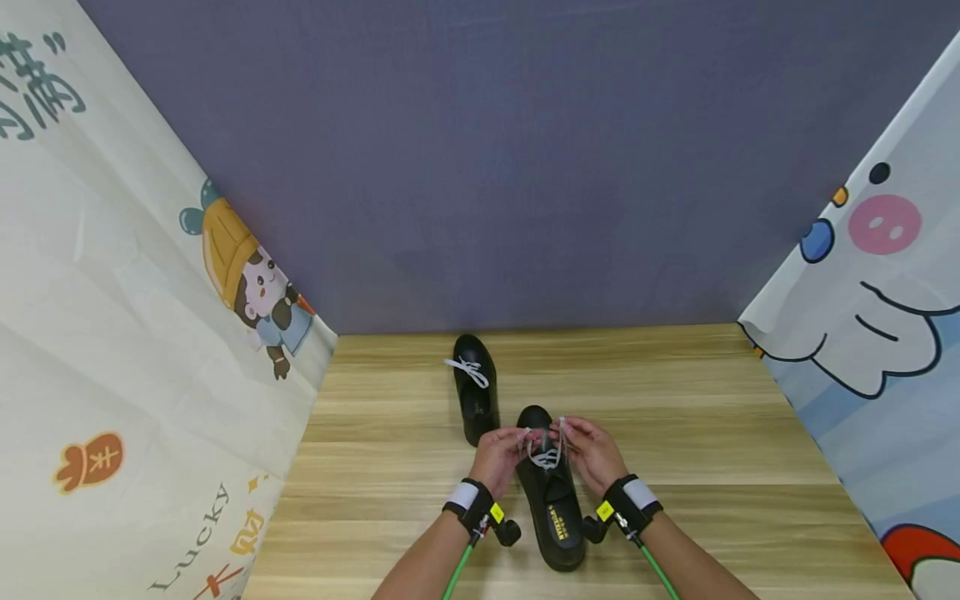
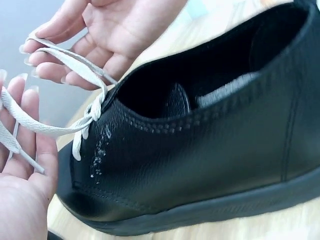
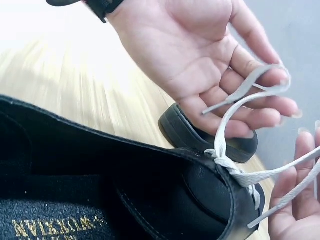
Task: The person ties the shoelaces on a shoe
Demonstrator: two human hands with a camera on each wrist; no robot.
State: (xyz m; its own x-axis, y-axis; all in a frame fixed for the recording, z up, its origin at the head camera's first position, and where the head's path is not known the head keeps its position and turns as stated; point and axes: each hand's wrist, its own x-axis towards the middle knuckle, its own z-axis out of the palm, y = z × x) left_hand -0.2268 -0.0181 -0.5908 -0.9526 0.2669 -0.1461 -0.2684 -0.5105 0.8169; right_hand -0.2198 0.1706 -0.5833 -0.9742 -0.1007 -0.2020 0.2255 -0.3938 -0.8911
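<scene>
A black shoe (image 1: pixel 534 500) stands on the wooden surface between both hands, its opening toward me. Its white shoelace (image 2: pixel 92 107) is crossed into a knot over the front of the opening, with one strand running out to each side. My left hand (image 1: pixel 501 457) pinches one strand between thumb and index finger; in the right wrist view that lace (image 3: pixel 237 100) folds back over the fingers and its tip hangs at the palm. The other strand is pinched by my right hand (image 1: pixel 596 454), also folded back, with its tip (image 3: pixel 260 219) hanging free.
Left of and beyond this shoe stands a second black shoe (image 1: pixel 480 400), its white lace tied in a bow. A dark grey panel (image 1: pixel 525 167) rises behind the wooden surface (image 1: pixel 675 400). Printed cloths hang at the left (image 1: pixel 112 292) and right (image 1: pixel 907 350).
</scene>
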